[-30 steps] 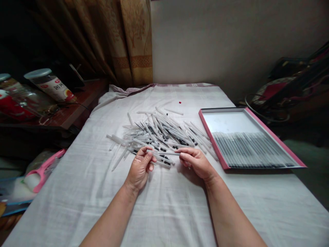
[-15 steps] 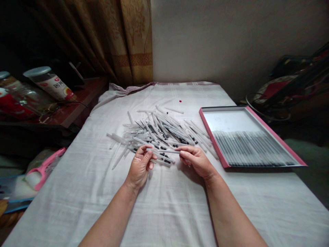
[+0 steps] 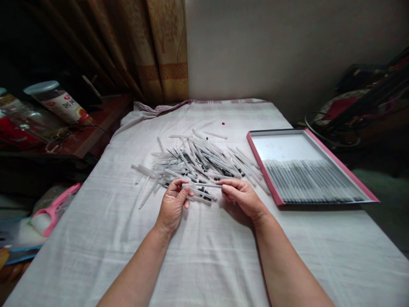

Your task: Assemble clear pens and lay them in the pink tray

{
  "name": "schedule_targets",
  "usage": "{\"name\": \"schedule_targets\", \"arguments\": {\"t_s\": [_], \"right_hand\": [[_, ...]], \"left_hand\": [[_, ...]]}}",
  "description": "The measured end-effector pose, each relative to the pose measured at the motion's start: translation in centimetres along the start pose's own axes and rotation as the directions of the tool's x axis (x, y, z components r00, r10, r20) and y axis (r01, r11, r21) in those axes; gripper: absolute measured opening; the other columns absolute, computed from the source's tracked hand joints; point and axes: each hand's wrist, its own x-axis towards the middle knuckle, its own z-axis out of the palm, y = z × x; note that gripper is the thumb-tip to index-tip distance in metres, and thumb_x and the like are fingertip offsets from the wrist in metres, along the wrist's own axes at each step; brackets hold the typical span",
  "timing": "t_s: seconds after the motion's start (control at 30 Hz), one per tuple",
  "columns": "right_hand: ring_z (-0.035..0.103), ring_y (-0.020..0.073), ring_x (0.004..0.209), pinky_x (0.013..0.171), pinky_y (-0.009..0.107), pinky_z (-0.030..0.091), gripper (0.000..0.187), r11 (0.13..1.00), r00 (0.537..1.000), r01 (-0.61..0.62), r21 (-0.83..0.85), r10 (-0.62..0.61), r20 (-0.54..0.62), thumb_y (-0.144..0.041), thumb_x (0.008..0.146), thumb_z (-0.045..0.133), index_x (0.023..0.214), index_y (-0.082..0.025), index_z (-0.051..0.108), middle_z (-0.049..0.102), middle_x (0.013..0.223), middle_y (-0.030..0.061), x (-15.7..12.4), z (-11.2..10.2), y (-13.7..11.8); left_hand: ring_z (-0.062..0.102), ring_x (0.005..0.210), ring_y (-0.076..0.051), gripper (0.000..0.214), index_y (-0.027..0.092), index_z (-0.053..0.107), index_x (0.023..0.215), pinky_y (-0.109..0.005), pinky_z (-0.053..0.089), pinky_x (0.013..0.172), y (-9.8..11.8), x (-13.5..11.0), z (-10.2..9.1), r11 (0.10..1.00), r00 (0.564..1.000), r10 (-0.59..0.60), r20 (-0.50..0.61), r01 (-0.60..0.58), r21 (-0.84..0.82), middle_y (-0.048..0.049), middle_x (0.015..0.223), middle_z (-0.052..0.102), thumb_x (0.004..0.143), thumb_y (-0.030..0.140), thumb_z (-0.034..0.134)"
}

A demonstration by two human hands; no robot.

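Note:
A slim pen (image 3: 204, 185) with a clear barrel lies level between my two hands, just above the near side of a pile. My left hand (image 3: 172, 200) pinches its left end between thumb and forefinger. At the other end, my right hand (image 3: 239, 195) has its fingertips closed on the pen. Behind and below them spreads the loose pile of translucent pen barrels (image 3: 188, 157), dark refills and small black caps. To the right, a pink-edged open box (image 3: 279, 147) holds a row of pens (image 3: 313, 181) laid side by side with dark ends toward me.
A white cloth (image 3: 204, 264) covers the table. One small red piece (image 3: 223, 123) lies beyond the pile. Left of the table, a jar (image 3: 60, 102) stands on a wooden shelf, with pink-handled scissors (image 3: 56, 209) lower down. A patterned curtain (image 3: 169, 51) hangs at the back.
The view has shifted slightly, so everything sits a little higher and further left. Both hands keep their hold on the pen, with hardly any other movement.

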Motion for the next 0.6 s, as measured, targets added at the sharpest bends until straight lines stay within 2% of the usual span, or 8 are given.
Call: {"name": "schedule_targets", "arguments": {"t_s": [0.23,0.4,0.5,0.6], "right_hand": [[0.04,0.0065,0.045,0.044,0.021,0.027,0.034,0.999,0.998,-0.041,-0.019,0.042,0.037,-0.04,0.069,0.074,0.089,-0.013,0.077,0.058,0.054,-0.0007,-0.2,0.0,-0.2],[0.043,0.0069,0.047,0.044,0.02,0.03,0.045,0.988,0.984,-0.115,-0.108,0.128,0.124,-0.043,0.069,0.074,0.102,-0.012,0.075,0.065,0.063,0.0026,-0.4,-0.4,-0.2],[0.045,0.0076,0.048,0.045,0.021,0.032,0.045,0.973,0.97,-0.119,-0.199,0.156,0.184,-0.043,0.072,0.072,0.105,-0.013,0.075,0.065,0.065,0.0021,-0.5,-0.6,-0.4],[0.051,0.011,0.056,0.053,0.023,0.039,0.035,0.953,0.968,-0.064,-0.295,0.131,0.212,-0.04,0.074,0.07,0.095,-0.013,0.076,0.066,0.067,0.0023,-0.5,-0.4,-0.7]], "left_hand": [[0.052,0.052,-0.007,0.041,0.018,0.062,0.087,-0.011,0.032,0.035,0.2,0.0,-0.1,0.997,1.0,0.003,-0.004,-0.003,0.079,0.0051,0.06,0.054,0.063,0.043,0.083],[0.045,0.043,-0.005,0.035,0.016,0.064,0.092,-0.014,0.034,0.037,0.2,-0.3,-0.8,0.925,0.987,-0.093,0.131,0.037,0.379,0.0041,0.059,0.058,0.072,0.042,0.074],[0.055,0.054,-0.009,0.024,0.016,0.069,0.089,-0.018,0.044,0.049,0.2,-0.3,-1.5,0.829,0.98,-0.026,0.196,-0.088,0.552,-0.0005,0.069,0.066,0.075,0.034,0.072],[0.063,0.066,-0.014,0.017,0.017,0.074,0.085,-0.021,0.049,0.061,0.7,-0.2,-2.1,0.719,0.966,0.031,0.255,-0.199,0.666,-0.0031,0.077,0.072,0.074,0.03,0.072]]}}
